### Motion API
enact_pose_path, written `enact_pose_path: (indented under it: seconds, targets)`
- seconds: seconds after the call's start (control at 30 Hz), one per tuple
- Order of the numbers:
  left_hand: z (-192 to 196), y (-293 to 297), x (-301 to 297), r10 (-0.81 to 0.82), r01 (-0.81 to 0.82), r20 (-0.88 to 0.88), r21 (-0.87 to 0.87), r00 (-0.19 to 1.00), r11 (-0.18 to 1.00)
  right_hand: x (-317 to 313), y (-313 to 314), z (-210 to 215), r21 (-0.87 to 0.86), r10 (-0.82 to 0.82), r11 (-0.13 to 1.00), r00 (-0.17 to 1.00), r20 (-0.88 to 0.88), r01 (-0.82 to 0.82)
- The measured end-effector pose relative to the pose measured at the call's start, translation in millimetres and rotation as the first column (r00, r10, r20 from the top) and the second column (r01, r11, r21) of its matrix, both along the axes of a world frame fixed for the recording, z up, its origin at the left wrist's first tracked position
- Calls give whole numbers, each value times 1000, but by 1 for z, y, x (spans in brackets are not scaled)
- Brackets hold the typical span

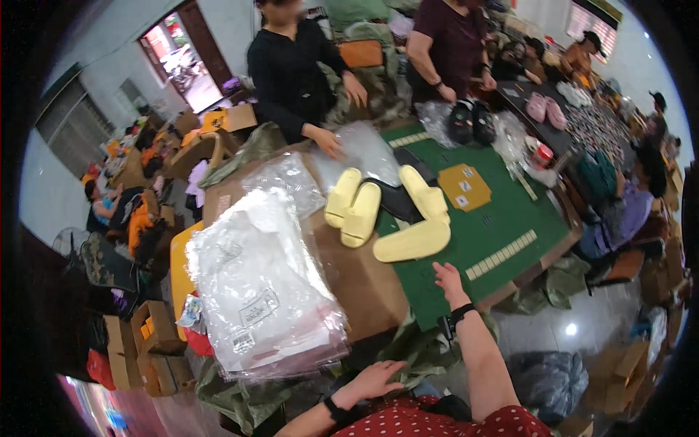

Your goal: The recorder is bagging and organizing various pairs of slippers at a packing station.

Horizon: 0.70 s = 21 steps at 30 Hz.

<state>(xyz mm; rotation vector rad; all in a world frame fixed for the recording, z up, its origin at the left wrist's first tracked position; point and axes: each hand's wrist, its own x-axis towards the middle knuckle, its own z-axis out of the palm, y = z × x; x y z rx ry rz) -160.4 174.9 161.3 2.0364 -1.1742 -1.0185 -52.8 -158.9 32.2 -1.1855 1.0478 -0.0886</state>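
My right hand is held over the front of the green table mat, fingers apart and holding nothing. Just beyond its fingertips lies a pale yellow slide slipper. Another yellow slipper rests behind that one, and a yellow pair lies to the left. Black slippers show partly between them. Low at the table's near edge, my left hand has its fingers stretched out with nothing in it. A thick stack of clear plastic bags lies beyond it, to the left.
Across the table, a person in black touches a clear plastic bag. Beside them stands another person, near black shoes. Pink clogs sit on a dark table at right. Cardboard boxes stand on the floor at left.
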Motion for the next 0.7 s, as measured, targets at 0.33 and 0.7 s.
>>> enact_pose_path:
  seconds: [0.33,0.7]
  targets:
    - [56,84,-14,516,-515,2,69,857,855,95,-26,5,51,-185,983,941,284,177]
    - [76,92,-2,425,-423,114,-48,898,905,107,-39,-35,309,-21,951,1000,11,17]
